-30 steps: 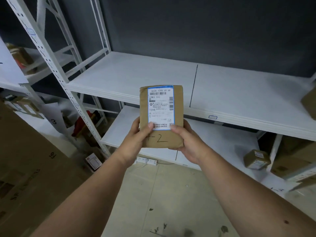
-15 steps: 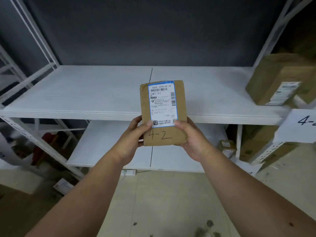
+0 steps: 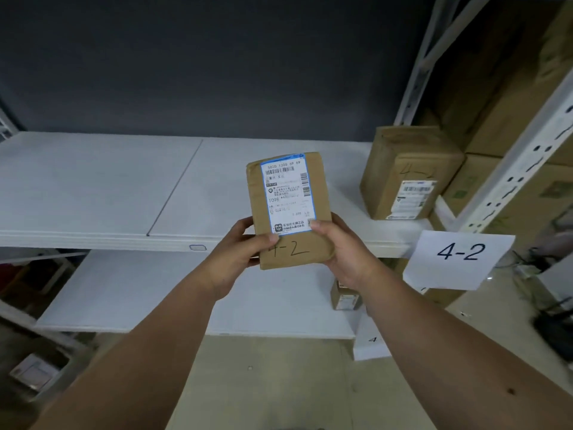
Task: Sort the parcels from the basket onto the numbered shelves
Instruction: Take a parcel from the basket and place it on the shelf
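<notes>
Parcel [image 3: 288, 209] marked 4-2, held upright, long axis vertical, label toward camera, in front of the shelf [image 3: 102, 193] edge. Left hand [image 3: 238, 249] and right hand [image 3: 341, 246] both grip its lower end, thumbs on the front face. Sign [image 3: 459, 259] reading 4-2 hangs just right; box [image 3: 406, 172] already there. Judgement: target shelf lies straight ahead and slightly right; right hand nearer.

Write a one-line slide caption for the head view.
Both hands, left hand and right hand, hold a parcel marked 4-2 before the white shelf tagged 4-2.
</notes>
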